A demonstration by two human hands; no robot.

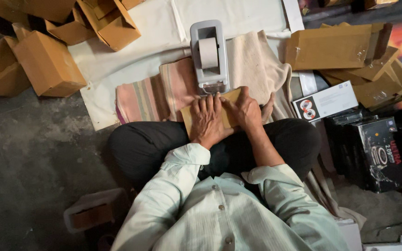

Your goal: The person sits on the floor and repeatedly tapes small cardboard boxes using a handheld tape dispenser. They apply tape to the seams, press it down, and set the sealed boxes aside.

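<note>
A small brown cardboard box [232, 96] rests on my lap against the near end of a grey tape dispenser [209, 56] that holds a roll of tan tape. My left hand [206, 122] lies flat on the box's left part, fingers pointing at the dispenser. My right hand [246, 110] presses on the box's right part, fingers bent over its top edge. Both hands cover most of the box.
A striped cloth [157, 93] lies under the dispenser on a white sheet [131, 56]. Open cardboard boxes [47, 60] sit at the far left. Flattened brown cartons [345, 51] pile at the right, with a white printed box [325, 101] and black printed boxes [380, 153] below them.
</note>
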